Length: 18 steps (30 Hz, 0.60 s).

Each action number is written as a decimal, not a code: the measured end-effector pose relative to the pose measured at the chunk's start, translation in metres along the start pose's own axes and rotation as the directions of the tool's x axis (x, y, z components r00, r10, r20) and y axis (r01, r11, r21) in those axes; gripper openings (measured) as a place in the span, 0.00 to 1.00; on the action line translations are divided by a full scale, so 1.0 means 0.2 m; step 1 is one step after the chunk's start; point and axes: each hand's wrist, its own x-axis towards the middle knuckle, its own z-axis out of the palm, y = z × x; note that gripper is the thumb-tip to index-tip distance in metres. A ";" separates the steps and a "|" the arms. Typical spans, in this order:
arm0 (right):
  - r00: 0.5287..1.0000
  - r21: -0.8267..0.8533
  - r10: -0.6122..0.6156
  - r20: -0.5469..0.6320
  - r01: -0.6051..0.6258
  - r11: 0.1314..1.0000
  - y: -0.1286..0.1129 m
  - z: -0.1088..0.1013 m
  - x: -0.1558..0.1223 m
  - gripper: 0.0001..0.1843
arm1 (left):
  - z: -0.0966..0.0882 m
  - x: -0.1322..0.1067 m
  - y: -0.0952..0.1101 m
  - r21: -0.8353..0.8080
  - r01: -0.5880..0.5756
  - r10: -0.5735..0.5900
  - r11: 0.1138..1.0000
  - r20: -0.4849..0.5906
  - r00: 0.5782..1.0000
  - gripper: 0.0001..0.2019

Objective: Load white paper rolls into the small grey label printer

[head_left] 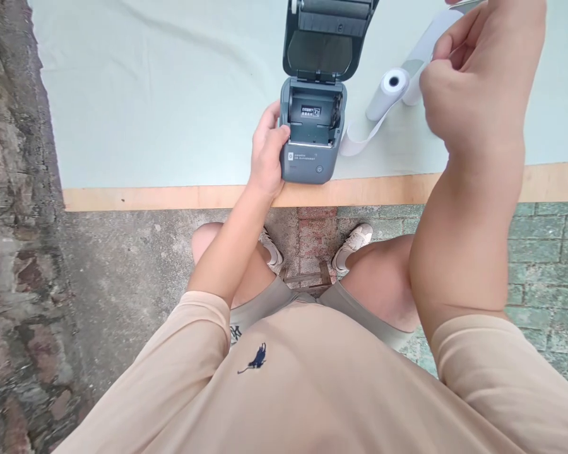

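A small dark grey label printer (307, 161) stands near the front edge of the table, its lid (319, 53) swung up and back. The paper bay inside shows a printed sticker and holds no roll. My left hand (267, 148) grips the printer's left side, thumb on the rim of the bay. To the right lies a white paper roll (385, 98) with a dark core, its loose strip curling toward the printer. My right hand (478, 75) is raised at the upper right with curled fingers; what they hold, if anything, is hidden.
A pale cloth (170, 113) covers the table, with a bare wooden edge (170, 197) in front. More white paper (435, 38) lies behind the roll, partly covered by my right hand. A rough stone wall (19, 284) rises at the left. My legs are below the table edge.
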 end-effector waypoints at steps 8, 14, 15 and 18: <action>0.998 0.036 -0.067 -0.010 0.067 0.997 0.03 0.02 0.02 0.29 | 0.02 0.00 0.00 0.077 -0.082 0.083 0.994 -0.008 0.996 0.22; 1.000 0.124 -0.019 -0.005 0.019 0.992 0.06 0.05 0.02 0.28 | 0.00 -0.01 -0.01 0.072 -0.086 0.088 0.994 -0.033 0.996 0.19; 1.000 0.131 -0.019 -0.019 0.021 0.991 0.06 0.05 0.02 0.27 | 0.00 -0.01 -0.01 0.069 -0.078 0.081 0.995 -0.036 0.996 0.18; 0.997 0.154 -0.027 -0.065 0.037 0.987 0.06 0.05 0.02 0.26 | -0.01 0.00 -0.03 0.070 -0.078 0.082 0.994 -0.054 0.995 0.17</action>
